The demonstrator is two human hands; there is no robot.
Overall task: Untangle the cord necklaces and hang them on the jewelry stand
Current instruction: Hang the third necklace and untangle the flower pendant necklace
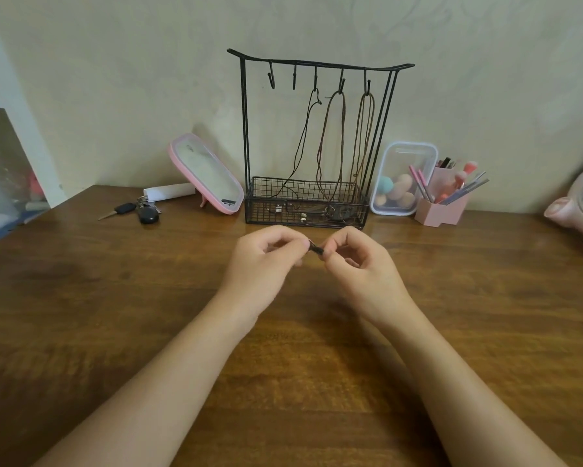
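Both hands, left and right, pinch dark cord: grip closed. Cord likely light, limp; hold at knot.

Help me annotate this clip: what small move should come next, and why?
Probably ease the hands apart to loosen the small dark cord bundle, which the left hand and right hand pinch between them, tightly bunched. The black wire jewelry stand carries three hung cords, and its two leftmost hooks are bare.
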